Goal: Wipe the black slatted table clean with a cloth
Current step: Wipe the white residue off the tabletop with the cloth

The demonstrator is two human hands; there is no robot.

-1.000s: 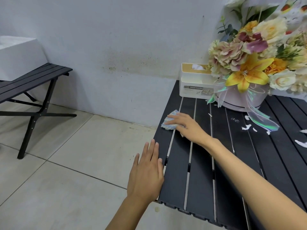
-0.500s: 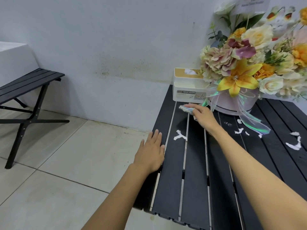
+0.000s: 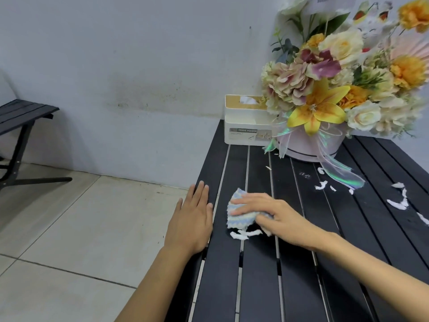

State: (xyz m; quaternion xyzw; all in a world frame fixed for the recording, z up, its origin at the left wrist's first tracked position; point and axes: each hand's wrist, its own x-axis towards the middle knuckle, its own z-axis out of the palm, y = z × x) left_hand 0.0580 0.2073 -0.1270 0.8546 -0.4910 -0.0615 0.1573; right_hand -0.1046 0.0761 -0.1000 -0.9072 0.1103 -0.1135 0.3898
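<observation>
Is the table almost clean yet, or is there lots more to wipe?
Not nearly. Done: the near slats of the table look bare. In hand: the right hand presses the cloth flat, with gathered scraps just in front of it; the left hand rests open at the table's edge. Left: more white scraps lie to the right, near the flowers.

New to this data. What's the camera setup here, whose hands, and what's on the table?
One wide-angle camera on a person's head looks down at their bare hands; there is no robot. The right hand presses a blue-and-white cloth flat on the black slatted table, with white paper scraps just below it. The left hand rests open on the table's left edge. At the back stand a white tissue holder and a flower arrangement. More scraps lie to the right.
</observation>
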